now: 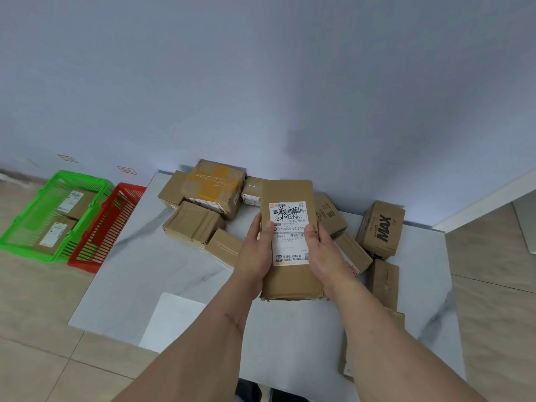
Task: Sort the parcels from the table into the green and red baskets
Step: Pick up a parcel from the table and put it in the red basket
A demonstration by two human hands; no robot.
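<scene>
A long flat cardboard parcel [290, 274] with a white shipping label is held up over the table, label facing me. My left hand [256, 250] grips its left edge and my right hand [322, 250] grips its right edge, thumbs on the label. Several other brown parcels lie on the white marble table [139, 285]: a cluster at the back left with a yellow-taped box [213, 184], and a box printed "MAX" [380, 227] at the right. On the floor to the left stand the green basket [32, 227], holding two labelled parcels, and the red basket [95, 245] beside it.
A pale wall rises right behind the table. Tiled floor surrounds the table on the left, front and right. More parcels lie along the table's right edge [383, 282]. The baskets sit side by side against the table's left edge.
</scene>
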